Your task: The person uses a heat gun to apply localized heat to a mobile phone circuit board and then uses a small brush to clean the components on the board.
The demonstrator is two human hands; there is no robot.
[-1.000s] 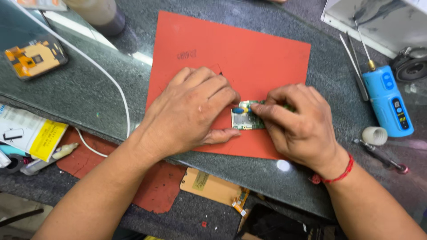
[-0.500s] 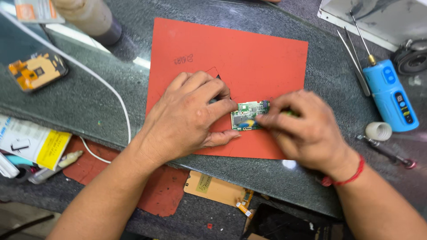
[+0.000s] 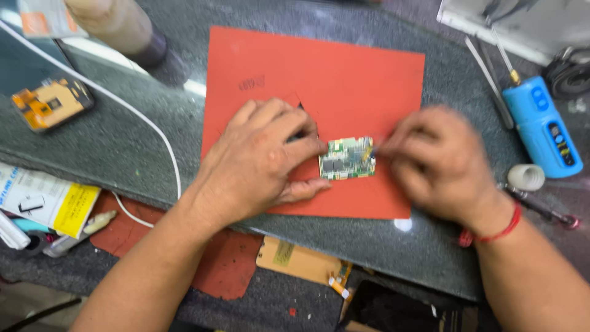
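Note:
A small green circuit board [image 3: 347, 158] lies on a red work mat [image 3: 344, 74] on a dark stone counter. My left hand [image 3: 264, 163] lies flat on the mat, its thumb and fingertips pinning the board's left edge. My right hand [image 3: 436, 163] is blurred by motion. Its fingers are bunched together at the board's upper right corner. Whether they pinch a small tool there is unclear. A red thread band circles my right wrist.
Right of the mat lie a blue cylindrical tool [image 3: 541, 126], a white tape roll [image 3: 525, 177] and thin metal rods [image 3: 488, 80]. At the left are a white cable [image 3: 144, 126], an orange phone part [image 3: 52, 104] and a yellow-and-white package [image 3: 49, 200]. A tan flat part [image 3: 301, 261] lies below the counter edge.
My right hand has slid a little to the right off the board, so the whole board now shows. My left hand keeps its hold on the board's left edge.

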